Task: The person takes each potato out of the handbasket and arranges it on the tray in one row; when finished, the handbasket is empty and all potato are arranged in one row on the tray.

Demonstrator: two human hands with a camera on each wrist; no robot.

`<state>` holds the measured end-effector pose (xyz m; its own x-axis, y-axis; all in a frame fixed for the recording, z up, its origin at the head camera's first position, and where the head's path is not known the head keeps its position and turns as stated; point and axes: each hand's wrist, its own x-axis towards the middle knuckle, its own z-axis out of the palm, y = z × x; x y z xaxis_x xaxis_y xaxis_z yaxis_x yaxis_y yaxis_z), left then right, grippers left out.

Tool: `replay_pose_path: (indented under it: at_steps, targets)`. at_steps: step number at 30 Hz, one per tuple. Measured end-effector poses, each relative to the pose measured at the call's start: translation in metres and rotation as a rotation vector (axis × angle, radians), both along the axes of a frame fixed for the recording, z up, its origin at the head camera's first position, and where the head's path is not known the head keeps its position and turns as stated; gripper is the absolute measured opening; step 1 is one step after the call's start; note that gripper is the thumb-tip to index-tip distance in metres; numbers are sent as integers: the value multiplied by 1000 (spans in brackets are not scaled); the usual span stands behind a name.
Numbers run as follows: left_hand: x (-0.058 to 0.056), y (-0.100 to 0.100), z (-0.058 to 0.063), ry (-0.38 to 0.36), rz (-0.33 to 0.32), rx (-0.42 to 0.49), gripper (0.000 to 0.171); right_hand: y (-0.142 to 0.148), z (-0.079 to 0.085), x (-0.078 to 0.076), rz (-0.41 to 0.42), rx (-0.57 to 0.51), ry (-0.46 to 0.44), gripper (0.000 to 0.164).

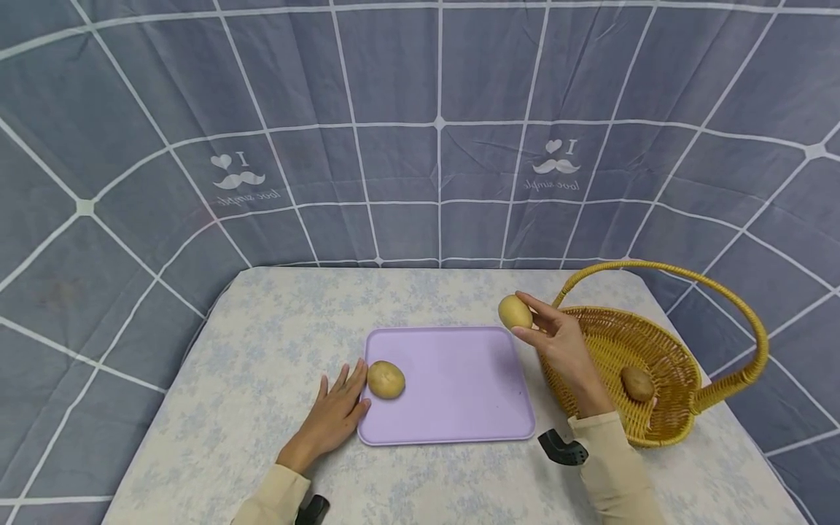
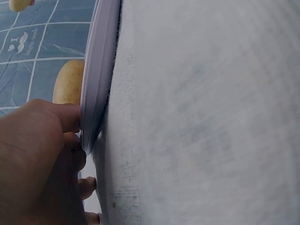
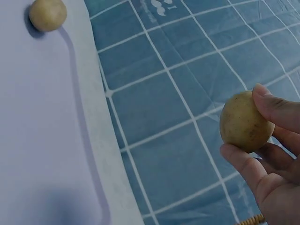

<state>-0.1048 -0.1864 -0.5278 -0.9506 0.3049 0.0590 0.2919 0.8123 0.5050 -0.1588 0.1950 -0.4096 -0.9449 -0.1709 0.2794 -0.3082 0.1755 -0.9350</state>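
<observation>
My right hand (image 1: pixel 567 346) pinches a yellow-brown potato (image 1: pixel 515 312) between thumb and fingers, held above the back right corner of the lilac tray (image 1: pixel 453 386). In the right wrist view the potato (image 3: pixel 245 123) shows small dark specks on its skin. A second potato (image 1: pixel 386 380) lies on the tray, close to its left edge. My left hand (image 1: pixel 333 410) rests at that edge with fingers extended. In the left wrist view its thumb is right at the tray's rim (image 2: pixel 96 75), with the tray potato (image 2: pixel 69 83) just beyond.
A yellow woven basket (image 1: pixel 558 379) with a tall arched handle (image 1: pixel 755 335) stands to the right of the tray. Inside it lies a brown oval thing (image 1: pixel 637 383). A pale floral cloth (image 1: pixel 262 328) covers the table, and a grey-blue grid curtain (image 1: pixel 400 160) hangs behind.
</observation>
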Motion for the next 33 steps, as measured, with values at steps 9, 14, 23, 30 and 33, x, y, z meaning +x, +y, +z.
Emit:
replay_pose_path:
  at_steps: [9, 14, 23, 30, 33]
  targets:
    - [1, 0, 2, -5, -1, 4, 61, -34, -15, -7, 96, -24, -41, 62]
    - [0, 0, 1, -4, 0, 5, 61, -52, -27, -10, 113, -14, -85, 62]
    - [0, -1, 0, 8, 1, 6, 61, -79, -46, -12, 203, 12, -88, 59]
    - [0, -1, 0, -13, 5, -3, 61, -97, -37, 2, 245, 88, -139, 58]
    - [0, -1, 1, -19, 4, 0, 61, -101, -39, 4, 268, 110, -143, 58]
